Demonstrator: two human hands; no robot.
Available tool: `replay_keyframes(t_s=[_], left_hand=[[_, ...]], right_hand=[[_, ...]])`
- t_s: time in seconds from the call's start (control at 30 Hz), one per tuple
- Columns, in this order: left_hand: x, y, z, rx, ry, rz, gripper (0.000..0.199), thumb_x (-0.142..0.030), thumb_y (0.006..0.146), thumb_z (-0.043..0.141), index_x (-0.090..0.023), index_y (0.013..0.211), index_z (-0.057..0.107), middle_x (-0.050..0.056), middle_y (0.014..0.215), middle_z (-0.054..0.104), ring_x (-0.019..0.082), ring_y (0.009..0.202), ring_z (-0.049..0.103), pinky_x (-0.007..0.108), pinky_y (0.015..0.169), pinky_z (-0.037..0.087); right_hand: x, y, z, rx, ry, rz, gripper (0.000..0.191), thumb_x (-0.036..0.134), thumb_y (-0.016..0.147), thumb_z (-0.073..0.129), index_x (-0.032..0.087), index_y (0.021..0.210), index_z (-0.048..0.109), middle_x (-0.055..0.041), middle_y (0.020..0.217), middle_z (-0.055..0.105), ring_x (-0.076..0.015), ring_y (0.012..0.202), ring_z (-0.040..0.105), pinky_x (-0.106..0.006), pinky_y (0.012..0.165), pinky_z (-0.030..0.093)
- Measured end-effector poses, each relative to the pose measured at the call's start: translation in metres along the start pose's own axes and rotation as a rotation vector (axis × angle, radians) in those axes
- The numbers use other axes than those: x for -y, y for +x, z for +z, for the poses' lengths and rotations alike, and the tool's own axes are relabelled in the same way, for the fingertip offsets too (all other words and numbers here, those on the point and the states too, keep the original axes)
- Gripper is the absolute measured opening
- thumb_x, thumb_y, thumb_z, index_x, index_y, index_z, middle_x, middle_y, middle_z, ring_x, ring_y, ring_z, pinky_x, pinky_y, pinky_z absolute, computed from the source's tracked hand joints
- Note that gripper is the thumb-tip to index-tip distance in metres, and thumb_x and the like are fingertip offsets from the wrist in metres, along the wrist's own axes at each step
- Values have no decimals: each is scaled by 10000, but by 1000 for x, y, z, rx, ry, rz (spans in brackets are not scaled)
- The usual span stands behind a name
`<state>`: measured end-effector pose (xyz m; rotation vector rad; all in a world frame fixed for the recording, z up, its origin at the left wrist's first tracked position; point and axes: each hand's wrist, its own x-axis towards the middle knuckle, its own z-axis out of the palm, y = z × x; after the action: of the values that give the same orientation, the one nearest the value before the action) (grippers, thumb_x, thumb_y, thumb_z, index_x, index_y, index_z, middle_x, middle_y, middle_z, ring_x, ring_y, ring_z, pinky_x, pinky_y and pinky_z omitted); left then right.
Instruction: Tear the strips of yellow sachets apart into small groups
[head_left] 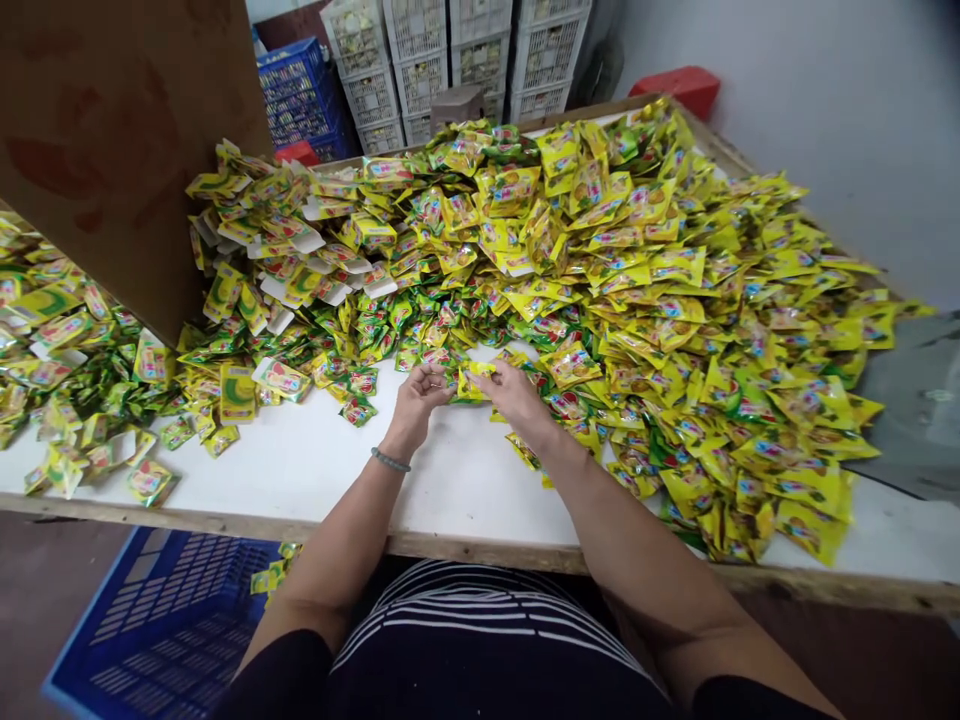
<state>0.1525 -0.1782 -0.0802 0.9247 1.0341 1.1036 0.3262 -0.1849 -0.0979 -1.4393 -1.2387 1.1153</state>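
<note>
Over the white tabletop, my right hand (pixel 519 398) pinches a small yellow packet (pixel 474 379) between thumb and fingers. My left hand (pixel 418 398), with a beaded bracelet at the wrist, is just left of that packet. Its fingers are curled together, and what they hold, if anything, is too small to make out. Beyond both hands lie small green packets (pixel 381 318) in a loose pile. A large heap of yellow packets (pixel 679 320) spreads to the right. To the left are small yellow cartons (pixel 283 380), some showing open white flaps.
A large brown cardboard box (pixel 127 130) stands at the left among the cartons. Below the wooden table edge (pixel 480 549) is a blue crate (pixel 157 620) with packets inside. White crates (pixel 420 70) and a blue crate stack (pixel 300 95) stand behind the table.
</note>
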Motion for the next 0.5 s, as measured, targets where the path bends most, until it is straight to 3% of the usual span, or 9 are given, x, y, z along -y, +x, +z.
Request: replay_keyframes(t_s=[0.17,0.3,0.4,0.47,0.5], left_hand=[[-7,-4,3,-9,-15,-4,523,-288,551,906,-178,929,561,-62,700,569,85,629,577,221,599,459],[-15,-7,-4,56,-47,1,616,-282,492,949,-182,955,555,-53,688,620,97,613,603,253,651,495],[-31,0,-31,88,113,-23,564,-364,554,926,-171,962,588,-14,687,655,131,608,633,263,616,485],[-52,16,-63,-55,293,75,471,-427,632,875,-169,918,603,8,699,659,155,646,645,269,616,472],[-67,26,-82,-200,393,169,429,-443,666,846,-174,894,601,15,717,658,165,684,646,273,635,467]], right_hand=[[13,-9,4,32,49,-15,421,570,665,755,219,792,560,16,630,620,-180,627,601,-286,593,483],[19,-20,13,121,279,47,504,551,696,751,225,1031,563,0,719,681,-211,719,681,-330,691,560],[18,-25,18,215,310,114,541,564,706,742,232,1093,561,-32,822,702,-222,752,693,-357,695,599],[16,-26,20,200,270,156,557,584,701,735,240,1100,555,-45,861,687,-226,725,682,-359,611,610],[14,-26,20,179,253,174,570,592,700,729,244,1114,546,-49,876,676,-225,711,676,-358,570,611]])
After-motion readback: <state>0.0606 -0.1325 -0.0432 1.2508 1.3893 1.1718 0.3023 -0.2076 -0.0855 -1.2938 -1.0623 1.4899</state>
